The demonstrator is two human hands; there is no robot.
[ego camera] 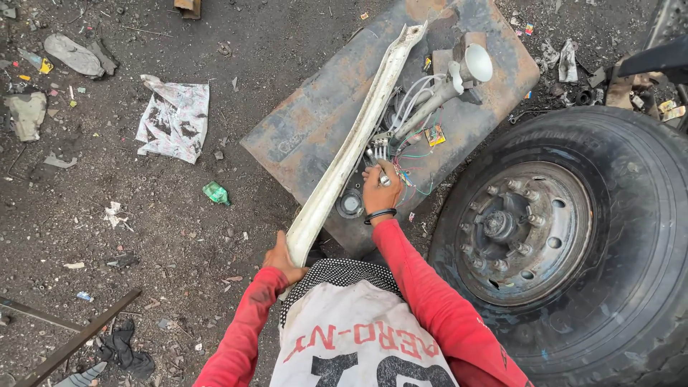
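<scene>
Dirt yard: white panel (351, 147) in left hand (281, 259)

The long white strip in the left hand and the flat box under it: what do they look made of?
The strip looks like moulded plastic, off-white and grimy, torn ragged at its far end. The box looks like sheet steel, dull grey with orange rust patches. The left hand grips the strip's near end.

Long, dirty cream-white plastic trim strip (351, 143): narrow, slightly curved, lies diagonally across a rusty flat metal tank, jagged far end up-right, near end gripped from beneath. Small silvery metal piece (384, 179): pinched in fingers just right of the strip, beside a tangle of thin red, green and white wires (412, 161) on the tank top.
</scene>
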